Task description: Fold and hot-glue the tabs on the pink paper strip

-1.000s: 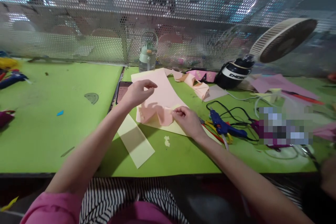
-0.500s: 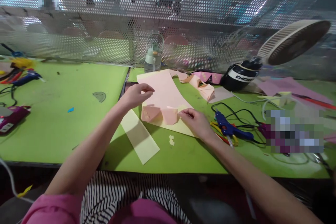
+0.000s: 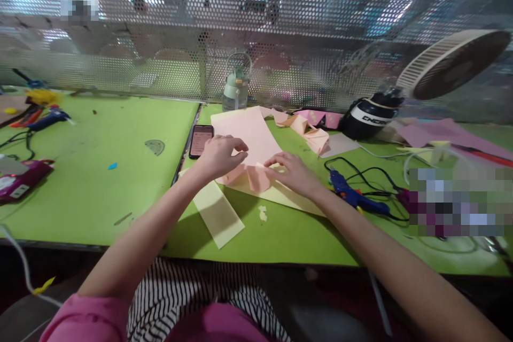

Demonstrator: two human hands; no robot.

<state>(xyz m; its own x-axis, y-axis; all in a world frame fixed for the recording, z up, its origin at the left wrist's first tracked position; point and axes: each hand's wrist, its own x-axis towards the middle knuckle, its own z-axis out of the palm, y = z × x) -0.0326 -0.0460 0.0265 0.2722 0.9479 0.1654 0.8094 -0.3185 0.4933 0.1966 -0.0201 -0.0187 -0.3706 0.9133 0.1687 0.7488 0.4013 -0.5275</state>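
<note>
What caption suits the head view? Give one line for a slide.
Both hands, left and right, press folded pink paper on a green table.
</note>
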